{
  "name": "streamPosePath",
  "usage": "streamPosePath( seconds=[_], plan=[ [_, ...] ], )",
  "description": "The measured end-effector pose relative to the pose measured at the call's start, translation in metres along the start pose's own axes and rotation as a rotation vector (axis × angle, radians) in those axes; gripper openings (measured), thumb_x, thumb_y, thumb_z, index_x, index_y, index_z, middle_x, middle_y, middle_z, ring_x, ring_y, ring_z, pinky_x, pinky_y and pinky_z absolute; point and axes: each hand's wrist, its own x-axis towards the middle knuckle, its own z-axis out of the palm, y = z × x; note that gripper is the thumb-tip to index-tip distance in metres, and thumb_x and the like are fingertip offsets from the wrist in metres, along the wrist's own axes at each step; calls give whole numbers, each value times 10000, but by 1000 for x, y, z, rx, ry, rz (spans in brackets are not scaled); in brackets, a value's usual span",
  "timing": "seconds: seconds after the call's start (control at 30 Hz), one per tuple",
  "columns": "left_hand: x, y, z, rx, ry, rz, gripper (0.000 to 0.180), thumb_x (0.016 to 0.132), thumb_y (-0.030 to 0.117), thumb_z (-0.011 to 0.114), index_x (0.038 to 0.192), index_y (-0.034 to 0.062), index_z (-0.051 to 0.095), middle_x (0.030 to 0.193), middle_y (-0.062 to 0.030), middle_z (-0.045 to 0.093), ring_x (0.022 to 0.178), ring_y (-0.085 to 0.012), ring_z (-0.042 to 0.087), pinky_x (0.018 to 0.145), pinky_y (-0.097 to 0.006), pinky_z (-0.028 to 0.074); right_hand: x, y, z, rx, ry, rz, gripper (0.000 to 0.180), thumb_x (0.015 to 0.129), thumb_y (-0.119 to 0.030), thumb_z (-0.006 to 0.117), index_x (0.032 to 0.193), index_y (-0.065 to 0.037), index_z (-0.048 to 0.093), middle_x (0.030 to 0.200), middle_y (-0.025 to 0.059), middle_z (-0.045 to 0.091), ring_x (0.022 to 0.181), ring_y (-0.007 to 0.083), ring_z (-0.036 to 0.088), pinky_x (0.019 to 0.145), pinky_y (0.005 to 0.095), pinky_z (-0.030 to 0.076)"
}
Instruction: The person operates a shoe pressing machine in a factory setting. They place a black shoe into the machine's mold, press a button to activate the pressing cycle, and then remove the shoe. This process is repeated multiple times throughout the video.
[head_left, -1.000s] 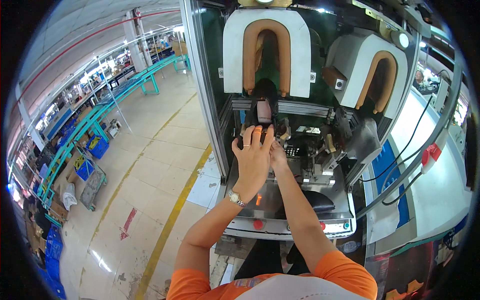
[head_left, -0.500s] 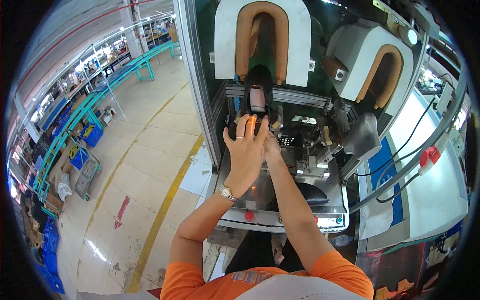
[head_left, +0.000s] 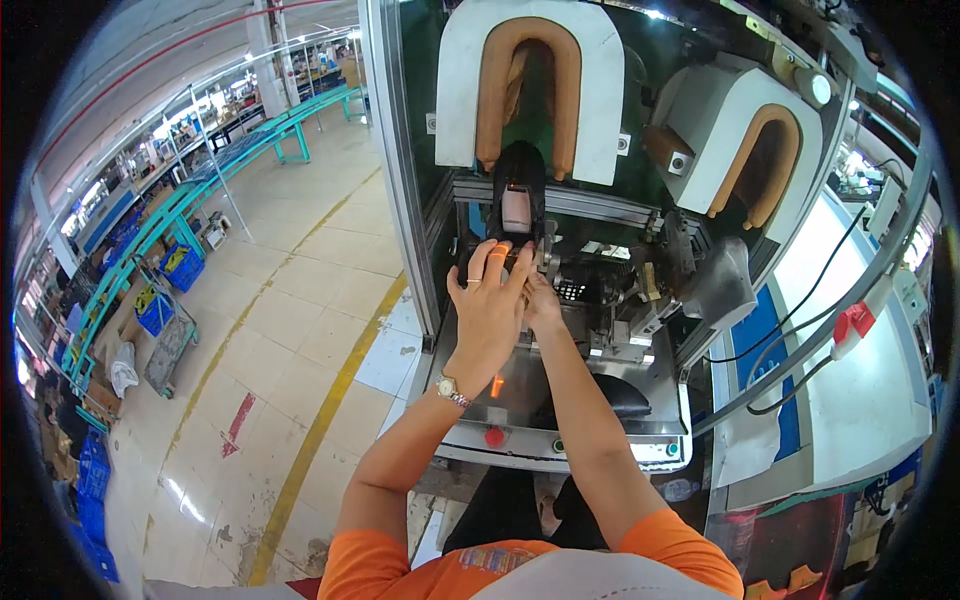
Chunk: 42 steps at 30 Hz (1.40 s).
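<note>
A black shoe upper, with a pinkish block showing in its opening, sits in the machine below the left padded arch. My left hand lies over its near end, fingers curled down onto it. A band of orange light crosses those fingers. My right hand is closed against the same end from the right, its fingertips partly hidden behind the left hand and the shoe. Beside the right forearm, a curved black piece lies on the metal worktop.
Two white housings with brown U-shaped pads stand at the back. Metal clamps are right of my hands. A red button and a green button sit on the front edge. A grey hose curves along the right.
Both hands have shifted slightly toward me along the near end of the shoe upper, still touching it. The whole view has also moved a little.
</note>
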Motion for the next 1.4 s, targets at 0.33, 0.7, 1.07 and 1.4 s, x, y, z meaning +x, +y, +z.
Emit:
streamPosePath(
  seconds=[0.33, 0.7, 1.07, 1.4],
  plan=[
    [0, 0, -3, -14, -6, -7, 486, 703, 82, 549, 1181, 120, 466, 1146, -96, 436, 1148, -257, 334, 874, -497, 283, -24, -13, 20, -79, 25, 15, 185, 822, -382, 546, 831, -199, 526, 741, -66, 518, 711, 88, 460, 654, 249, 329],
    [-32, -13, -4, -365, 171, 23, 331, 706, 45, 564, 1036, 65, 557, 1127, -110, 480, 1096, -305, 414, 934, -403, 283, -71, -18, -23, 113, -35, 154, 225, 872, -270, 482, 1079, -183, 502, 969, -26, 595, 851, 105, 511, 732, 306, 365],
    [-333, -178, 109, -491, -250, -958, 584, 666, 75, 649, 1176, -13, 378, 1031, -210, 502, 964, -269, 500, 828, -361, 407, -204, -84, -130, -590, 106, -94, 170, 821, -125, 540, 965, -43, 577, 856, 70, 617, 755, 127, 569, 697, 238, 440],
    [-345, -172, 118, -657, -226, -1205, 610, 614, 79, 709, 1113, -41, 381, 1044, -158, 482, 908, -243, 516, 801, -326, 417, -212, -114, -230, -1184, 326, -562, 119, 784, -74, 551, 879, -21, 600, 820, 87, 617, 782, 157, 587, 702, 256, 447]
  ],
)
